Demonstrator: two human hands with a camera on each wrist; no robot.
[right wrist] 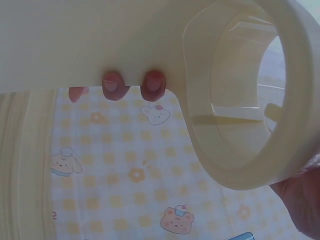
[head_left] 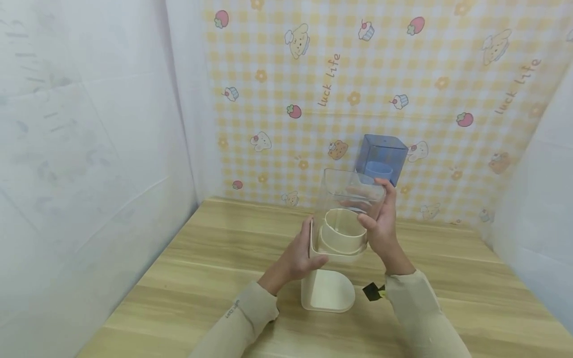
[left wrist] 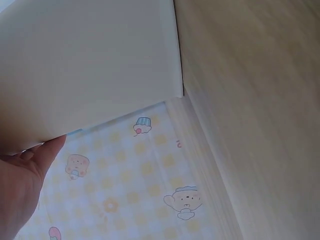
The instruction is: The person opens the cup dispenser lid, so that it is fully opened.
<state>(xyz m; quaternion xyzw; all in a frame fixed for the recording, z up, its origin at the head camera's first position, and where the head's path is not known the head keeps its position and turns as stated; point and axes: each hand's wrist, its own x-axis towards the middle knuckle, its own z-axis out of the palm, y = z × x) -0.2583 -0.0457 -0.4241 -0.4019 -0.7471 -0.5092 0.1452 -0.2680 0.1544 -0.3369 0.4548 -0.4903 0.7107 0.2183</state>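
Observation:
In the head view, both hands are on a cream plastic stand with a flat rounded base (head_left: 332, 291) and a round collar (head_left: 343, 238) at its top. A clear plastic box (head_left: 337, 191) rises around that collar; whether it is fully seated I cannot tell. My left hand (head_left: 301, 253) grips the stand's left side, thumb in front. In the left wrist view its fingers reach behind the cream panel (left wrist: 95, 60). My right hand (head_left: 381, 221) holds the clear box from the right, fingers behind it. Seen in the right wrist view, fingertips (right wrist: 153, 86) curl round the upright's edge beside the open collar.
Behind, near the patterned curtain (head_left: 277, 99), stands a translucent blue box (head_left: 384, 149) with a blue ring inside, partly hidden by my right hand. A small black object (head_left: 372, 292) with a yellow-green bit lies by the right sleeve on the wooden table (head_left: 215, 248). White sheets hang at both sides.

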